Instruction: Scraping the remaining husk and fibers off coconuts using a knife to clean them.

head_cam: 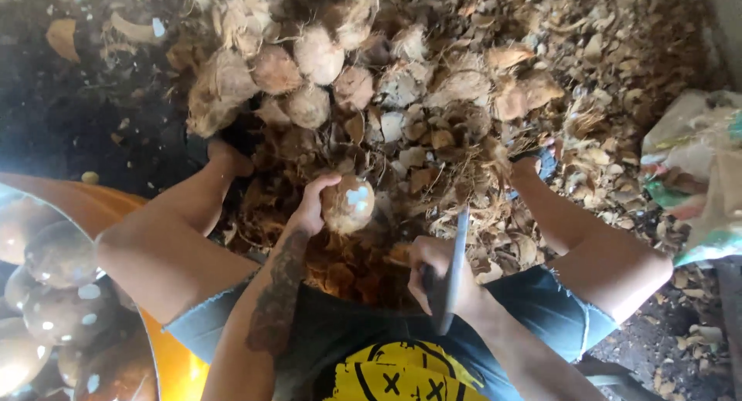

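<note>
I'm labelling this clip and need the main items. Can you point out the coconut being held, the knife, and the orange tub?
coconut [349, 204], head view, on its brown shell beside the pale chipped patch.
knife [456, 254], head view, on the middle of the flat blade.
orange tub [166, 362], head view, on its bare rim.

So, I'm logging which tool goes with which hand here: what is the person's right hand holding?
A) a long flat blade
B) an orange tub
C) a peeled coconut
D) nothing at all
A: the right hand grips a long flat blade that points up toward the husk pile, while the left hand holds the partly peeled coconut.
</note>
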